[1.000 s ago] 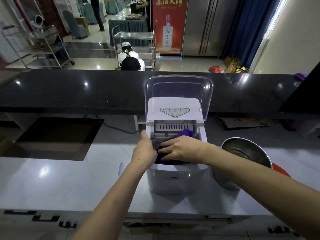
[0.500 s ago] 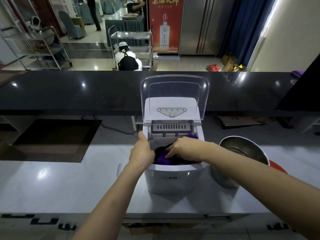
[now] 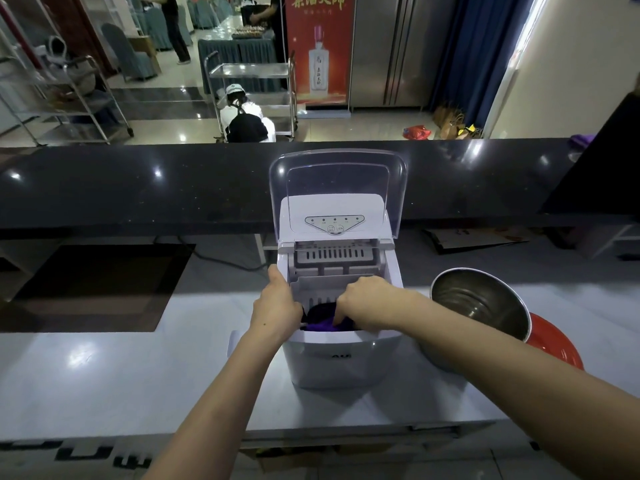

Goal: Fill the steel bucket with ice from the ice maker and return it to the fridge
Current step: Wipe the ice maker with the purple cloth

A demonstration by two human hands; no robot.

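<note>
A white ice maker (image 3: pixel 341 362) stands on the grey counter (image 3: pixel 104 368) with its clear lid (image 3: pixel 337 174) raised. Inside its bin lies a purple and dark object (image 3: pixel 323 323), partly hidden. My left hand (image 3: pixel 277 303) grips the ice maker's left rim, thumb up along the edge. My right hand (image 3: pixel 367 299) reaches down into the bin, its fingers curled into the purple object. The steel bucket (image 3: pixel 485 306) stands to the right of the machine, tilted toward me, and looks empty. No ice is visible.
A red basin (image 3: pixel 554 344) sits under and behind the bucket. A raised black bar top (image 3: pixel 138 188) runs across behind the ice maker. A dark recess (image 3: pixel 93 285) opens in the counter at left. Steel fridge doors (image 3: pixel 388 50) and trolleys stand in the room beyond.
My right hand has dipped deeper into the bin and its fingers have curled downward. The purple object has sunk lower. My left hand keeps its hold on the rim.
</note>
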